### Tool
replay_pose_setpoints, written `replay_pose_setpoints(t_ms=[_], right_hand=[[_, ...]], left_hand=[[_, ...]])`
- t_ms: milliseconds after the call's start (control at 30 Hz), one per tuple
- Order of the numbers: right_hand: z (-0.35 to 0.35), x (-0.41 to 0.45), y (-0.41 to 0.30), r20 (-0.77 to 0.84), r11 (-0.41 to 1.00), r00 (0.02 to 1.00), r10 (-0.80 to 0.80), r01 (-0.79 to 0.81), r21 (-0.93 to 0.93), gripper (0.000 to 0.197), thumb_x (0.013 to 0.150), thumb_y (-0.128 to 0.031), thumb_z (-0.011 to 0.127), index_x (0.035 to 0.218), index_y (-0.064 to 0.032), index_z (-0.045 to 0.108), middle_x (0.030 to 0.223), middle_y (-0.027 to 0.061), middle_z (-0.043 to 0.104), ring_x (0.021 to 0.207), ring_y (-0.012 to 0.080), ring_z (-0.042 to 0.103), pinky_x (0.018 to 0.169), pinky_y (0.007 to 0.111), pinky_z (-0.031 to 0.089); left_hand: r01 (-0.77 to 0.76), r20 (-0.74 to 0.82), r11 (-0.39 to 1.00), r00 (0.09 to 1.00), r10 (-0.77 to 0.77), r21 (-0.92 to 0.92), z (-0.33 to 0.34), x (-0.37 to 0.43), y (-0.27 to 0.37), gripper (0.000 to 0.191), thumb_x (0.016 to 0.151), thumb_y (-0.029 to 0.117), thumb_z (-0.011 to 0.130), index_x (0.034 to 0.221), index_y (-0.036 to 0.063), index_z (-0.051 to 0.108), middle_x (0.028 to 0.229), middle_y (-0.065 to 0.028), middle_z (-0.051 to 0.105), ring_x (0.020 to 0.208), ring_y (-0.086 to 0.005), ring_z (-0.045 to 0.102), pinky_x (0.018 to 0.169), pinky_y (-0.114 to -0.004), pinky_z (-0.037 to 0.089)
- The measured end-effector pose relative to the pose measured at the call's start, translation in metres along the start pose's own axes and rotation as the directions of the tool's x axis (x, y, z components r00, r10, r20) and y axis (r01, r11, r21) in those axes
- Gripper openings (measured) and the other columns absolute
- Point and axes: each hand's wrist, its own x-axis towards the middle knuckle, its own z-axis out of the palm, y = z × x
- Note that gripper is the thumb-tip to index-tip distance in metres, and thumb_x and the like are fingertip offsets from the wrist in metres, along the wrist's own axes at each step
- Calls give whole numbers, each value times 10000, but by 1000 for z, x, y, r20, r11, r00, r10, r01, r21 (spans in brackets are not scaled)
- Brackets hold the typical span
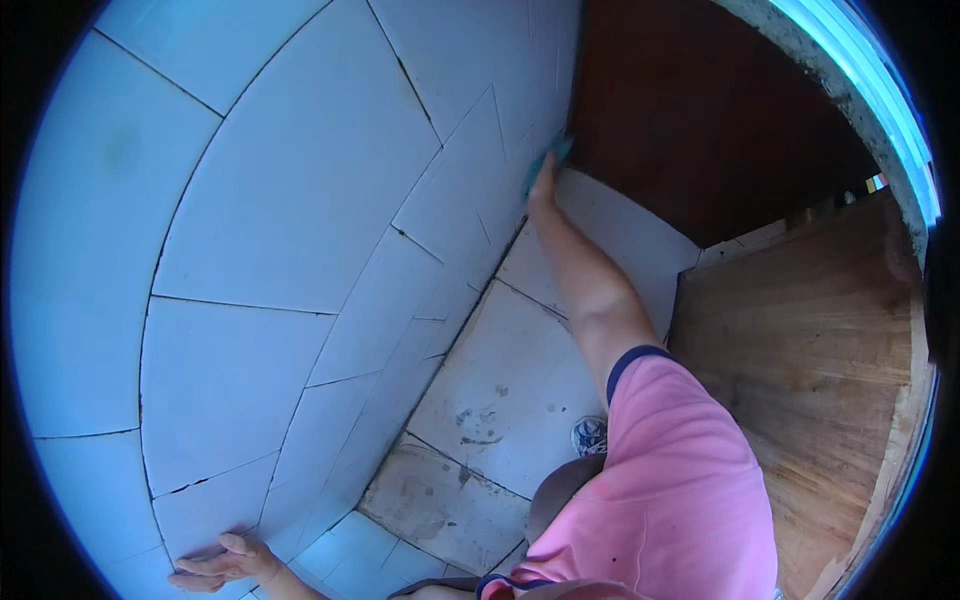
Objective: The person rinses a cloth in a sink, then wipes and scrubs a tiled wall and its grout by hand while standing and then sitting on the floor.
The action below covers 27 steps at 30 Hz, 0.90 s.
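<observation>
My right hand [543,189] reaches far forward and presses a teal cloth [562,147] to the white tiled wall [300,195], low down beside the dark brown panel. Much of the cloth is hidden by the hand. At the lower left, my left hand [229,562] lies against the same tiled wall with its fingers apart and nothing in it.
Dirty marks and smudges cover parts of the tiled floor [517,360]. A dark brown panel [705,112] stands ahead at the upper right. Along the right side is a wooden board [810,345]. A patterned shoe [590,436] rests on the floor.
</observation>
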Motion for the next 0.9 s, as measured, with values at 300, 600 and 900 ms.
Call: replay_pose_setpoints(t_ms=[300, 600, 900], right_hand=[[54, -202, -121, 597, 678, 681, -424, 676, -289, 674, 944, -408, 329, 1432, -34, 51, 1482, 216, 17, 1379, 327, 11, 1109, 412, 55], [1, -48, 29, 2, 992, 992, 127, -127, -3, 725, 918, -513, 369, 1380, 31, 247, 1382, 126, 341, 1232, 249, 346, 1044, 316, 242], [20, -142, 0, 240, 964, 970, 44, 22, -264, 757, 937, -492, 324, 1405, 48, 74, 1483, 221, 35, 1380, 319, 46, 1116, 381, 56]], left_hand=[[-8, -18, 999, 1000, 9, 33, 0, -3, -3, 657, 921, 460, 358, 1361, -24, 292, 1411, -258, 213, 1294, -370, 209, 1024, -463, 197], [-3, -55, 1000, 998, 3, 4, 8, -3, 5, 698, 924, 516, 329, 1346, -40, 317, 1409, -259, 224, 1304, -366, 204, 1029, -454, 184], [-4, -22, 999, 1000, 5, 52, -2, -3, -6, 706, 924, 520, 316, 1360, -35, 292, 1411, -251, 219, 1316, -355, 167, 1038, -438, 163]])
